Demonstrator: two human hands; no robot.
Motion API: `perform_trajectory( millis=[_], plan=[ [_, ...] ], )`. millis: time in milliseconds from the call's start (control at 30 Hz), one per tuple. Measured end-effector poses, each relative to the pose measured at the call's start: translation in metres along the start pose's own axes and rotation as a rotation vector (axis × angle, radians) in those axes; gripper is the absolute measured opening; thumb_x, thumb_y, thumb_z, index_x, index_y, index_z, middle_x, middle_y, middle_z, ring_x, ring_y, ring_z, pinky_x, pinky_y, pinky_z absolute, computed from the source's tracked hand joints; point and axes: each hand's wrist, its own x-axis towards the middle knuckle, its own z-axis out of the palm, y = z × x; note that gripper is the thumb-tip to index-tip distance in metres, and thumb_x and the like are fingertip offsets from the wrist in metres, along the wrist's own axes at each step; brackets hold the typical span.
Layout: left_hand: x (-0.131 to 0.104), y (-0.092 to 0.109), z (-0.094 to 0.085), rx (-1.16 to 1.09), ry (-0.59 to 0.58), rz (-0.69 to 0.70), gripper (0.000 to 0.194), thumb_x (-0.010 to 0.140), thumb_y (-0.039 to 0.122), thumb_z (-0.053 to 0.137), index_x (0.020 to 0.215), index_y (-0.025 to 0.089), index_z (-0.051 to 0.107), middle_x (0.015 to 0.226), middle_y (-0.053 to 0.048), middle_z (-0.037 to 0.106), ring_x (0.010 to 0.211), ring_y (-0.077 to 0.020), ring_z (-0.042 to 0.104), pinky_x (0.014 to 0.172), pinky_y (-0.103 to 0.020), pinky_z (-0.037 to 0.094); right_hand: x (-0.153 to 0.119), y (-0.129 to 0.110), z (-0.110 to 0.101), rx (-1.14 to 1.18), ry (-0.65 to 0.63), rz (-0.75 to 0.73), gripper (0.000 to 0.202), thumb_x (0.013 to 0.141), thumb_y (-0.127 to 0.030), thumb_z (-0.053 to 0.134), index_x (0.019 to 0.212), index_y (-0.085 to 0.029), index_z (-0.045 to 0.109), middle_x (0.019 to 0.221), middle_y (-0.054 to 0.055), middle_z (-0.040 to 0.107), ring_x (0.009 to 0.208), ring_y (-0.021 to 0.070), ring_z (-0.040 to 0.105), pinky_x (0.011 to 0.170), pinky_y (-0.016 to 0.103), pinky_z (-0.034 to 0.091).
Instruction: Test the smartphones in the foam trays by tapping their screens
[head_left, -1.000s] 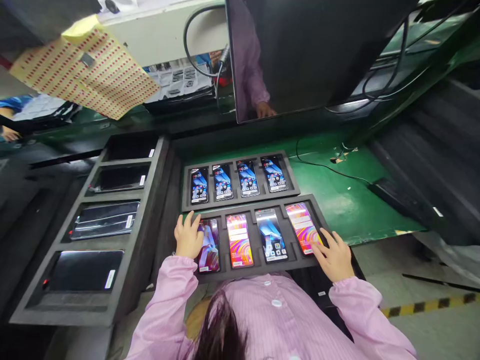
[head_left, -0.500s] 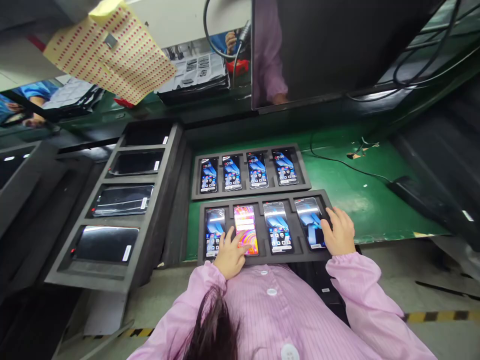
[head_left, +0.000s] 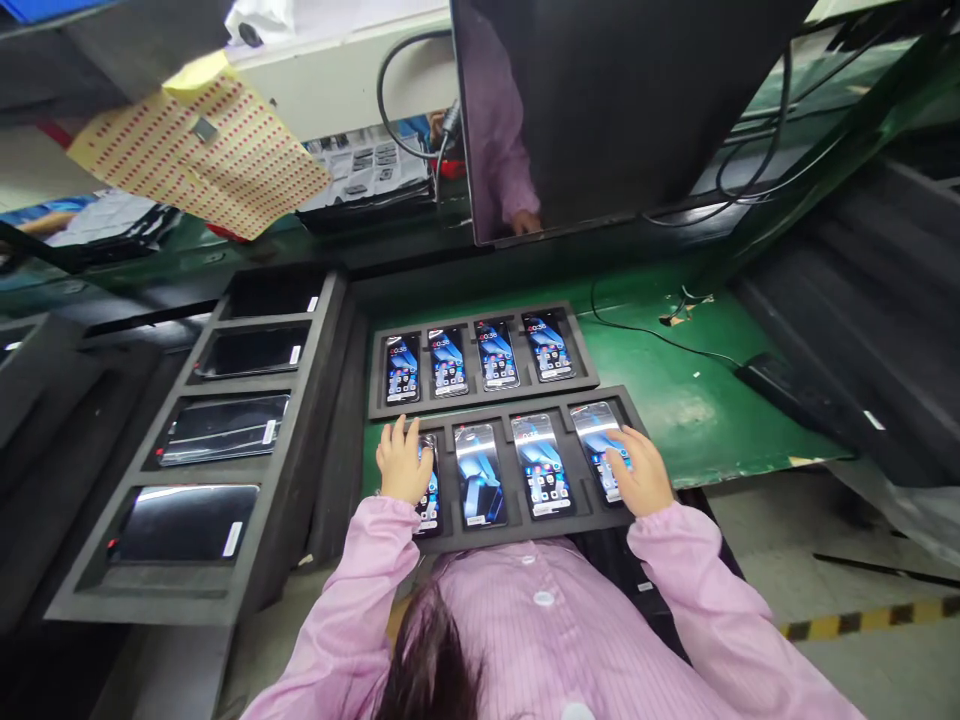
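Observation:
A dark foam tray (head_left: pixel 442 425) in front of me holds several lit phones in separate slots. My left hand (head_left: pixel 403 462) lies over the leftmost phone (head_left: pixel 429 500) and the tray's left end, fingers spread. Over the rightmost phone (head_left: pixel 598 425) is my right hand (head_left: pixel 637 470), its fingers apart at the screen's right side. Between my hands are a phone with a blue wallpaper (head_left: pixel 480 475) and a phone showing app icons (head_left: pixel 541 465). Behind, a second foam tray (head_left: pixel 585 375) bears several lit phones, all showing icons.
At the left, a tilted foam tray (head_left: pixel 169 395) holds phones with dark screens. A large black monitor (head_left: pixel 600 110) hangs beyond the trays. A cable crosses the green table (head_left: pixel 675 400) to a black object (head_left: pixel 787 385). Dotted yellow sheets (head_left: pixel 217 150) hang at upper left.
My left hand has moved left from the second phone to the leftmost one. The second phone's screen went from pink and orange to blue. The rightmost phone now shows icons, with my right fingers over it.

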Motion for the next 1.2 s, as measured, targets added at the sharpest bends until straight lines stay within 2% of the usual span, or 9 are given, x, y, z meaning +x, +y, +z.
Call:
perform_trajectory(
  millis=[67,200,367,633,733,867,1033,1200],
  plan=[
    [0.001,-0.011,-0.002,-0.022,0.008,-0.043,0.052,0.08,0.025,0.036,0.13,0.016,0.041,0.142,-0.012,0.032,0.131,-0.032,0.022,0.103,-0.053,0.025,0.03,-0.02,0.012,0.005,-0.09,-0.056,0.033,0.08,-0.036,0.039,0.104,-0.019,0.055,0.1,0.009,0.064,0.117,0.0254,0.044,0.097,0.046,0.033],
    [0.002,-0.024,-0.004,-0.06,0.037,-0.066,0.049,0.08,0.024,0.035,0.128,0.018,0.044,0.141,-0.01,0.034,0.131,-0.0314,0.022,0.103,-0.053,0.026,0.086,-0.052,0.037,-0.064,-0.218,-0.086,0.025,0.077,-0.03,0.042,0.096,-0.019,0.054,0.119,0.011,0.056,0.126,0.0289,0.032,0.098,0.054,0.026],
    [0.006,-0.027,-0.006,-0.08,0.073,-0.042,0.044,0.08,0.022,0.036,0.121,0.019,0.052,0.138,-0.009,0.038,0.13,-0.0304,0.025,0.104,-0.051,0.026,0.123,-0.062,0.055,-0.125,-0.321,-0.04,0.021,0.075,-0.023,0.039,0.091,-0.019,0.053,0.12,0.01,0.056,0.129,0.0297,0.027,0.099,0.06,0.019],
    [0.027,-0.018,-0.004,-0.101,0.089,-0.011,0.044,0.079,0.021,0.036,0.12,0.024,0.054,0.138,-0.004,0.039,0.131,-0.0272,0.026,0.105,-0.048,0.027,0.128,-0.064,0.065,-0.115,-0.36,-0.031,0.014,0.074,-0.017,0.036,0.081,-0.02,0.048,0.118,0.01,0.058,0.126,0.0318,0.031,0.096,0.065,0.019],
    [0.033,-0.013,-0.002,-0.096,0.078,-0.009,0.044,0.079,0.021,0.037,0.119,0.024,0.054,0.138,-0.005,0.04,0.13,-0.0279,0.026,0.105,-0.048,0.028,0.128,-0.078,0.07,-0.083,-0.378,-0.087,0.014,0.073,-0.016,0.036,0.081,-0.02,0.047,0.122,0.009,0.056,0.129,0.0307,0.027,0.097,0.065,0.017],
    [0.039,-0.007,0.0,-0.094,0.048,-0.006,0.045,0.078,0.019,0.038,0.119,0.024,0.055,0.137,-0.004,0.04,0.129,-0.0277,0.027,0.105,-0.047,0.029,0.129,-0.105,0.088,-0.026,-0.461,-0.205,0.017,0.071,-0.014,0.037,0.082,-0.02,0.047,0.124,0.006,0.055,0.13,0.0272,0.025,0.102,0.06,0.016],
    [0.048,0.0,0.004,-0.082,0.004,0.023,0.045,0.079,0.02,0.037,0.12,0.024,0.054,0.14,-0.004,0.036,0.129,-0.0285,0.026,0.105,-0.046,0.027,0.13,-0.12,0.107,-0.004,-0.526,-0.262,0.024,0.069,-0.012,0.037,0.088,-0.019,0.05,0.112,0.008,0.061,0.129,0.0287,0.028,0.1,0.063,0.015],
    [0.066,0.01,0.012,-0.062,-0.042,0.064,0.045,0.079,0.022,0.038,0.12,0.028,0.054,0.141,-0.003,0.033,0.131,-0.0307,0.021,0.105,-0.05,0.025,0.128,-0.116,0.097,0.005,-0.464,-0.264,0.022,0.071,-0.013,0.036,0.086,-0.019,0.05,0.12,0.009,0.056,0.129,0.0282,0.028,0.1,0.061,0.015]
  ],
)
